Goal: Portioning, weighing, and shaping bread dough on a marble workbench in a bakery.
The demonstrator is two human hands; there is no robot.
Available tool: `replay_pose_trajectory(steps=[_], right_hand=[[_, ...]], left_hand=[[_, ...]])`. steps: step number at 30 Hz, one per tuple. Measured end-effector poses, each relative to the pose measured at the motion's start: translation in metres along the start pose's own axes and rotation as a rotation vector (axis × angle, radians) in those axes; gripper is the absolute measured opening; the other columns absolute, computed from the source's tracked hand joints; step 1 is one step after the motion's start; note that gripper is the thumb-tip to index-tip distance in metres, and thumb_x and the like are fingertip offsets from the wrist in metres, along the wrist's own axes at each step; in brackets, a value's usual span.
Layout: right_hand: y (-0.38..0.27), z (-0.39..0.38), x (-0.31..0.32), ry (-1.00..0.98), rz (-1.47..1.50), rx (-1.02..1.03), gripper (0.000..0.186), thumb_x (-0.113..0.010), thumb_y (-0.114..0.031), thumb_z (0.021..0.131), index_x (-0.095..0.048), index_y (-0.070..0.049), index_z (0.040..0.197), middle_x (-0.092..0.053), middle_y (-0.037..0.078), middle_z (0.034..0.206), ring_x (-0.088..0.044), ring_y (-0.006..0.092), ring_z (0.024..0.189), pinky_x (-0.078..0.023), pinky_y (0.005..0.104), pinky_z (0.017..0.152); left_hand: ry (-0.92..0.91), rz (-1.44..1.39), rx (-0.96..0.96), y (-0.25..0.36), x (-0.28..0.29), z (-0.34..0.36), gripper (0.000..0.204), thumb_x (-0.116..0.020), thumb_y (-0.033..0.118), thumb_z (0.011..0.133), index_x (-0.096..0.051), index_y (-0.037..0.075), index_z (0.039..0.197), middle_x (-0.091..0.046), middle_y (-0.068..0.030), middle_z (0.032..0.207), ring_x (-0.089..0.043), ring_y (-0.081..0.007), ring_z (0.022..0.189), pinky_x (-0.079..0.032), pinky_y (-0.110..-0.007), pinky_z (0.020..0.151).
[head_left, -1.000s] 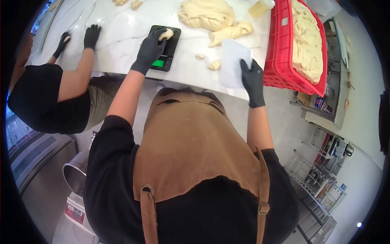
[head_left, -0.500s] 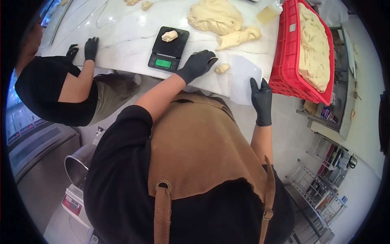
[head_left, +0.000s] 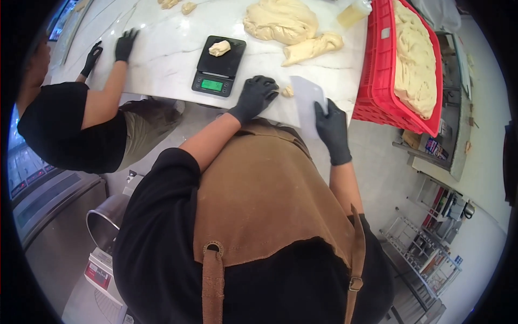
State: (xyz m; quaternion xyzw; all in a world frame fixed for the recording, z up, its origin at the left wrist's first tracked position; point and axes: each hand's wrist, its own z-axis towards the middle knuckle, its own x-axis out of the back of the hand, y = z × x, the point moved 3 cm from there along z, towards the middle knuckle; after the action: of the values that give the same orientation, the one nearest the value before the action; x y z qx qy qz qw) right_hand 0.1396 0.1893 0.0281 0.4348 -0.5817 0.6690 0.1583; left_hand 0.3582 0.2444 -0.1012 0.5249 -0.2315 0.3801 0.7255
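My left hand (head_left: 253,99), in a black glove, is at the table's near edge. Its fingers are curled in, with a sliver of pale dough at the tips, mostly hidden. Just right of them is a small dough piece (head_left: 288,91) on the table. My right hand (head_left: 333,132), also gloved, grips a translucent white dough scraper (head_left: 308,102), its blade beside that piece. To the left, a black digital scale (head_left: 220,67) with a lit green display carries a dough lump (head_left: 219,48). Beyond my hands lie a large dough mass (head_left: 280,22) and a long dough strip (head_left: 313,48).
A red crate (head_left: 381,65) stands at the right with a slab of dough (head_left: 414,65) on top. A clear container (head_left: 354,13) is beside it. At the left, a co-worker (head_left: 65,124) in black gloves leans to the marble table (head_left: 162,59).
My right hand has brought the scraper left and nearer the small dough piece. My left hand has shifted slightly left and down, its fingers more curled. The co-worker's hands have moved farther over the table.
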Motion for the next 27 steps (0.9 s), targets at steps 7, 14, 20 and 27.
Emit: replay_pose_trajectory(steps=[7, 14, 20, 27], right_hand=[[-0.028, 0.022, -0.051, -0.032, -0.21, 0.207, 0.023, -0.062, -0.021, 0.09, -0.065, 0.001, 0.087, -0.065, 0.026, 0.074, -0.065, 0.0431, 0.07, -0.053, 0.0488, 0.065], [-0.036, 0.064, -0.087, 0.006, -0.244, 0.332, 0.021, -0.06, -0.021, 0.09, -0.065, 0.0, 0.086, -0.066, 0.026, 0.077, -0.066, 0.0426, 0.074, -0.054, 0.0487, 0.068], [-0.026, 0.071, -0.049, 0.028, -0.151, 0.076, 0.035, -0.06, -0.03, 0.092, -0.068, 0.002, 0.105, -0.069, 0.028, 0.088, -0.067, 0.0434, 0.081, -0.054, 0.0482, 0.074], [-0.008, 0.03, 0.005, 0.056, 0.078, -0.063, 0.033, -0.065, -0.024, 0.093, -0.067, 0.005, 0.107, -0.071, 0.025, 0.088, -0.069, 0.033, 0.073, -0.052, 0.0382, 0.068]], left_hand=[[0.014, -0.058, 0.11, -0.011, 0.004, -0.005, 0.025, -0.072, 0.024, 0.085, -0.069, 0.01, 0.107, -0.068, -0.0103, 0.107, -0.061, -0.0304, 0.105, -0.046, -0.043, 0.089], [-0.082, -0.023, 0.067, -0.018, 0.011, 0.011, 0.024, -0.071, 0.021, 0.086, -0.069, 0.007, 0.105, -0.069, -0.0128, 0.094, -0.064, -0.0326, 0.091, -0.049, -0.043, 0.081], [0.244, 0.066, 0.33, -0.075, 0.105, 0.033, 0.028, -0.072, 0.024, 0.086, -0.072, 0.012, 0.111, -0.071, -0.0136, 0.1, -0.066, -0.0299, 0.095, -0.05, -0.039, 0.084], [0.321, 0.323, 0.17, -0.089, 0.145, 0.027, 0.037, -0.072, 0.02, 0.087, -0.066, 0.012, 0.123, -0.063, -0.0141, 0.127, -0.063, -0.034, 0.11, -0.051, -0.045, 0.091]])
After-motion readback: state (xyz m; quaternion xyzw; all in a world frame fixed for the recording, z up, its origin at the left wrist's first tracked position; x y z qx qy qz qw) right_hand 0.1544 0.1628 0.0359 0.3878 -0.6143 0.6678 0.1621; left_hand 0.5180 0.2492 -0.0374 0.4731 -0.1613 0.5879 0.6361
